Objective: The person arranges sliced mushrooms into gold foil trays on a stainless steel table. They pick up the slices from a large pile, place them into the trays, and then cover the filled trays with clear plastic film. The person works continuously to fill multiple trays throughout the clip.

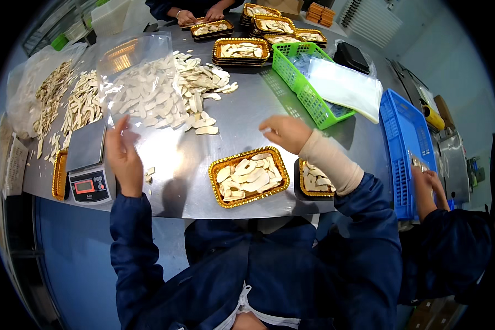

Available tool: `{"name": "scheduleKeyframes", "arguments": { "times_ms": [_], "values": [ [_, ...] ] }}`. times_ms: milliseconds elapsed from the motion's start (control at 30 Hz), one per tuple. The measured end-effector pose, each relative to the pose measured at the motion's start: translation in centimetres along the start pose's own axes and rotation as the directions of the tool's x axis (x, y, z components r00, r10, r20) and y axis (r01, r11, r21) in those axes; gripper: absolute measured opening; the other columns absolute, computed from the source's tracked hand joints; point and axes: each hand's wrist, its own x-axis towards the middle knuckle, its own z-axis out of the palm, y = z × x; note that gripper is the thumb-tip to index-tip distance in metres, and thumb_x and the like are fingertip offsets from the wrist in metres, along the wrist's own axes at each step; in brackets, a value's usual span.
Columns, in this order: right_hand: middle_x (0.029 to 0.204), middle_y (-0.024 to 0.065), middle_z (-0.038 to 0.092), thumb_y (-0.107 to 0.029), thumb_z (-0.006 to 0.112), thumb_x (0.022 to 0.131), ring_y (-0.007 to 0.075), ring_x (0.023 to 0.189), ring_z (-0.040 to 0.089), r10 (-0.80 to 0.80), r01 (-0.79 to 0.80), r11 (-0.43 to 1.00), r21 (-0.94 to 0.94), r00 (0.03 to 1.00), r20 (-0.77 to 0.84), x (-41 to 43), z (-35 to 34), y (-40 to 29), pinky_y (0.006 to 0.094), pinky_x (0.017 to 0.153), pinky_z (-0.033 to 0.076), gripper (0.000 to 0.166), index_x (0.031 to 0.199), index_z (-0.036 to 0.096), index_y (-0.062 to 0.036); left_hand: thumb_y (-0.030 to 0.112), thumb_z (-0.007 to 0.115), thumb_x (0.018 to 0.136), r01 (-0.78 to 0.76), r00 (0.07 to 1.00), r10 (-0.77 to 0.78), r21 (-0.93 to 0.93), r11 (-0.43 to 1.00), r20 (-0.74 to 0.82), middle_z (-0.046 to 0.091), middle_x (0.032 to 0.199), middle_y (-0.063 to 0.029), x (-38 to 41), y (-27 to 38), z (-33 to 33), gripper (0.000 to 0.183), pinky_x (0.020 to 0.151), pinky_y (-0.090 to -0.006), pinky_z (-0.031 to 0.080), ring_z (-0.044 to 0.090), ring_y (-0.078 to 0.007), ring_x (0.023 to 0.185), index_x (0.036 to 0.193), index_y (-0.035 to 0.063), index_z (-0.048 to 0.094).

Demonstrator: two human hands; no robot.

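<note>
My left hand (124,159) is raised beside a digital scale (88,175), its blurred fingers at the lower left edge of a clear plastic bag (134,53). Whether they grip the bag is not plain. The bag covers part of a heap of dried pale slices (198,82). My right hand (286,131) hovers above the steel table, fingers bent and apart, with nothing seen in them. Just below it stands a gold-rimmed tray (286,181) filled with pale slices (249,175). A second filled tray (303,190) is partly hidden under my right forearm.
Green baskets (303,88) hold plastic packets and a white sheet of bags (342,84). Stacked filled trays (241,62) stand at the back, near a co-worker's hands (200,15). Another person's hands (427,187) are by the blue crate (408,136). An empty gold tray (60,175) sits left of the scale.
</note>
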Motion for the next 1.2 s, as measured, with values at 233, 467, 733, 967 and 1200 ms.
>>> {"name": "scheduleKeyframes", "arguments": {
  "times_ms": [233, 467, 733, 967, 1200],
  "values": [
    [0.1, 0.0185, 0.07, -0.025, 0.06, 0.093, 0.0364, 0.097, 0.067, 0.085, -0.085, 0.996, -0.005, 0.991, 0.107, -1.4, 5.1, 2.5, 0.0433, 0.088, 0.053, 0.027, 0.109, 0.071, -0.0061, 0.01, 0.059, 0.1, 0.421, 0.905, -0.407, -0.125, 0.899, 0.12, 0.062, 0.109, -0.0056, -6.4, -4.9, 0.8, 0.026, 0.071, -0.0239, 0.05, 0.06, -0.011, 0.082, 0.124, 0.0026, 0.064],
    [0.091, 0.0157, 0.074, -0.021, 0.067, 0.086, 0.0326, 0.083, 0.07, 0.042, -0.094, 0.95, 0.297, 0.984, 0.176, -2.4, 5.0, 3.3, 0.0379, 0.077, 0.056, 0.024, 0.101, 0.072, -0.0031, 0.012, 0.063, 0.097, 0.448, 0.891, -0.444, -0.024, 0.894, 0.095, 0.061, 0.101, -0.0042, -6.5, -3.7, 1.2, 0.027, 0.069, -0.0238, 0.049, 0.057, -0.0099, 0.077, 0.122, 0.0027, 0.066],
    [0.095, 0.013, 0.07, -0.024, 0.066, 0.089, 0.0316, 0.087, 0.068, 0.049, -0.041, 0.994, -0.097, 0.995, 0.084, -3.6, 4.4, 1.1, 0.0389, 0.076, 0.055, 0.023, 0.104, 0.07, -0.0063, 0.013, 0.061, 0.099, 0.42, 0.902, -0.415, -0.021, 0.907, 0.122, 0.062, 0.107, -0.0047, -7.5, -4.0, 1.6, 0.028, 0.071, -0.0234, 0.05, 0.057, -0.0095, 0.085, 0.124, 0.0026, 0.065],
    [0.095, 0.0088, 0.061, -0.019, 0.07, 0.083, 0.0291, 0.088, 0.064, -0.194, 0.16, 0.957, -0.241, 0.973, -0.128, -4.3, 6.4, -0.4, 0.0404, 0.073, 0.055, 0.024, 0.103, 0.063, -0.0085, 0.013, 0.06, 0.1, 0.388, 0.916, -0.384, -0.013, 0.922, 0.117, 0.064, 0.114, -0.0054, -7.9, -3.6, 1.8, 0.028, 0.071, -0.0236, 0.05, 0.058, -0.0095, 0.083, 0.125, 0.0024, 0.064],
    [0.089, 0.0096, 0.059, -0.012, 0.066, 0.078, 0.028, 0.084, 0.063, -0.212, 0.167, 0.939, -0.301, 0.97, -0.122, -3.8, 7.3, -1.1, 0.04, 0.07, 0.055, 0.019, 0.094, 0.061, -0.0061, 0.013, 0.059, 0.101, 0.409, 0.907, -0.403, -0.026, 0.912, 0.118, 0.065, 0.114, -0.0056, -7.8, -3.5, 1.7, 0.028, 0.071, -0.0237, 0.05, 0.058, -0.0092, 0.081, 0.125, 0.0021, 0.064]
  ]
}}
